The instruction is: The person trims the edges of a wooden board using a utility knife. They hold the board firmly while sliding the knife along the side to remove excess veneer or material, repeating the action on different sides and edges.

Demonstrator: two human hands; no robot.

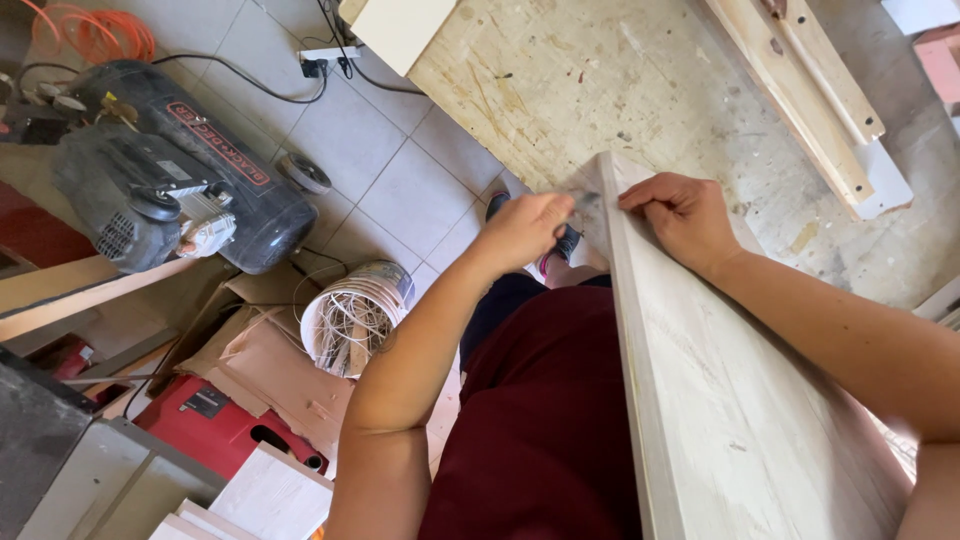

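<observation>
She's trimming the far corner of the pale laminated board (740,400) propped on the workbench (560,80), left hand (522,230) fisted round a small tool I can't identify, right hand (683,215) curled, pinching the edge banding steady.

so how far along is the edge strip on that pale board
Done: a pale strip already runs along the board's near edge, from the bottom of the view up to the hands. In hand: the left hand holds a small tool, blurred, at the top corner, while the right hand presses on the board end. Left: that corner; the other edges are not in view.
</observation>
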